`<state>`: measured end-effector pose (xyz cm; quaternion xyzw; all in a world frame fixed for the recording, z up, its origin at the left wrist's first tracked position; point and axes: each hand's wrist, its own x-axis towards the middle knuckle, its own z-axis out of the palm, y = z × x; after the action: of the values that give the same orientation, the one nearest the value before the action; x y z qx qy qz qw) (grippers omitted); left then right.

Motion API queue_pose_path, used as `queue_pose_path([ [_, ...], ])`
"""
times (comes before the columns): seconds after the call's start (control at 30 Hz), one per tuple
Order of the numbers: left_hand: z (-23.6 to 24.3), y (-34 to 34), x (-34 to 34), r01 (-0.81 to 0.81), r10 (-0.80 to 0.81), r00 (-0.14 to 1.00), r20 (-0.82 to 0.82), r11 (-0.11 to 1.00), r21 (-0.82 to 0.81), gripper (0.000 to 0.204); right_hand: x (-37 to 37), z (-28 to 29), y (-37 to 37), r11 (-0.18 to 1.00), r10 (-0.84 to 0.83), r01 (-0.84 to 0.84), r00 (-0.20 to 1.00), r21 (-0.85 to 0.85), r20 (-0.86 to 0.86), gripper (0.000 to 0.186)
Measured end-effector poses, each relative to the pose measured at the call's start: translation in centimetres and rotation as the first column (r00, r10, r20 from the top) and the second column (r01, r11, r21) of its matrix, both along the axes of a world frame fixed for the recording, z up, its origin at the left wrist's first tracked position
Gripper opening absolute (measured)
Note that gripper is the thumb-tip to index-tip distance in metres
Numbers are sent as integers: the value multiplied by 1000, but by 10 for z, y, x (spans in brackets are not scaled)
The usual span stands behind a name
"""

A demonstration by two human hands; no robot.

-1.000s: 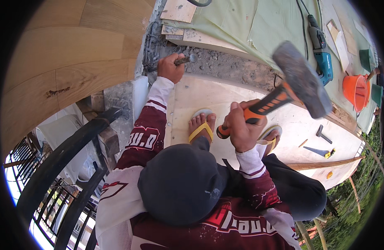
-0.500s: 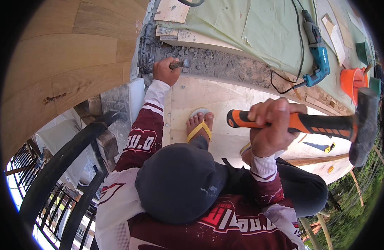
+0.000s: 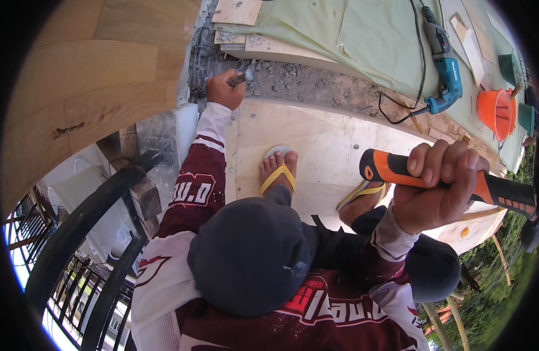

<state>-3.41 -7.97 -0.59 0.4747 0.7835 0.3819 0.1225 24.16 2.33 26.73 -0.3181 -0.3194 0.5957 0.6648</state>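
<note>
My left hand [image 3: 224, 90] is closed round a metal chisel [image 3: 238, 80], whose worn striking end sticks out to the right of the fist. The chisel's other end is hidden by the hand, over a rough, broken concrete groove [image 3: 202, 70]. On the right, my right hand [image 3: 439, 190] grips a hammer [image 3: 383, 167] by its black and orange handle, raised well apart from the chisel. The dark hammer head lies at the picture's right rim, partly lost in shadow.
Grey rubble [image 3: 293, 82] fills the channel beyond a plywood board [image 3: 322, 131] under my sandalled feet. A blue-green power drill [image 3: 449, 82] with its cord lies on green sheeting [image 3: 375, 35]. An orange bucket [image 3: 493, 114] stands right. Black railing [image 3: 76, 234] runs left, beside wooden panelling [image 3: 111, 64].
My right hand has swung the hammer to the right, away from the chisel, carrying its head to the picture's rim. My left hand and the chisel appear slightly farther left and up.
</note>
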Motion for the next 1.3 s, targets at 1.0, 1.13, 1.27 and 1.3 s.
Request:
queue_pose_path([
  [1.0,5,-2,24,-136,136,991,12,991,19,36,32,-22,-13,954,231,-101,848,-282,476,17],
  [1.13,2,-1,18,-100,100,995,-1,995,30,34,-3,0,0,993,112,-111,993,38,-33,19],
  [1.27,-3,10,20,-37,37,999,-17,999,-11,28,-32,-82,-55,676,735,-427,346,-600,583,16],
  [1.3,-4,13,21,14,-14,1000,10,996,-94,28,-28,-98,-63,590,806,-401,241,-701,541,16],
])
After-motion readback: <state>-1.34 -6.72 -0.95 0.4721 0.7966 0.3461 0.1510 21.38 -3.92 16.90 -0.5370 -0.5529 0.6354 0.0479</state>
